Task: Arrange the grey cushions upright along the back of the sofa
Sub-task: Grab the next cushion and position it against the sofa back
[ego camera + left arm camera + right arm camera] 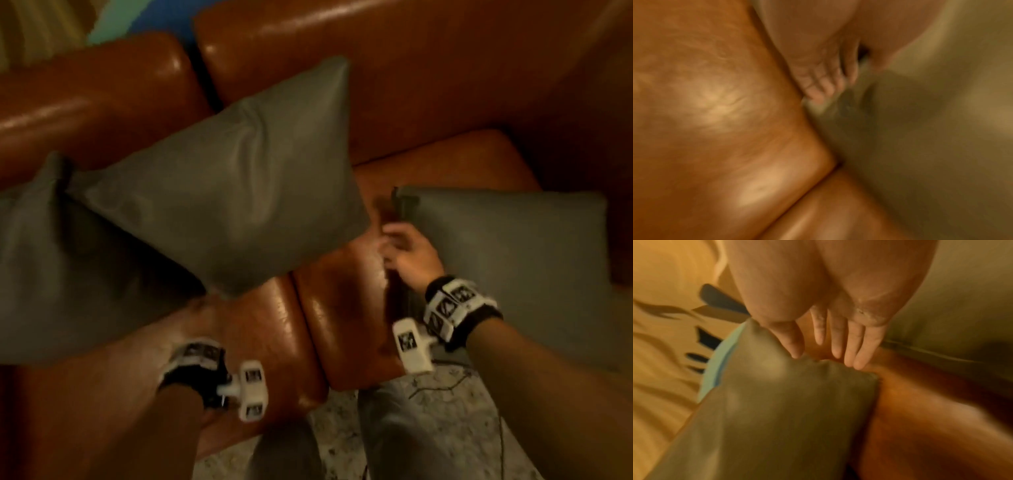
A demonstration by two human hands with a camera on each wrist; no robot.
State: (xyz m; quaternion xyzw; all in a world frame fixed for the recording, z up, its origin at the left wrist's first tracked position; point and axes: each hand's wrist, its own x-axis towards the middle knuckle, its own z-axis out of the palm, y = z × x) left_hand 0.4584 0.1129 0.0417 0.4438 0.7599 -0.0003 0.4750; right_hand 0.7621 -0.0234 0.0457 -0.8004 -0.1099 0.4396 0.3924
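Right hand (407,255) at centre right of the head view, fingers (838,340) straight and spread, tips touching the edge of the middle grey cushion (236,192), thumb resting on its corner in the right wrist view; nothing gripped. Left hand (824,71) hidden under the cushions in the head view; in the left wrist view, fingers (818,92) curled at the lower corner of a grey cushion, thumb on the far side, seemingly pinching the fabric, though heavily blurred. Middle grey cushion tilted diagonally across the centre of the frame, upper corner leaning on the backrest, lower corner down on the seat seam. Left grey cushion (51,260) at the left edge, partly tucked under the middle one, lying slanted on the seat. Right grey cushion (513,260) at the right of the frame, lying flatter on the seat, just beside the right hand, a dark tab at its upper left corner. Brown leather sofa (411,85) filling the upper and middle frame, glossy backrest along the top, seat pads split by a seam at lower centre. White tracker bands on both wrists. Speckled pale floor (445,428) along the bottom edge, with grey trouser legs at bottom centre.
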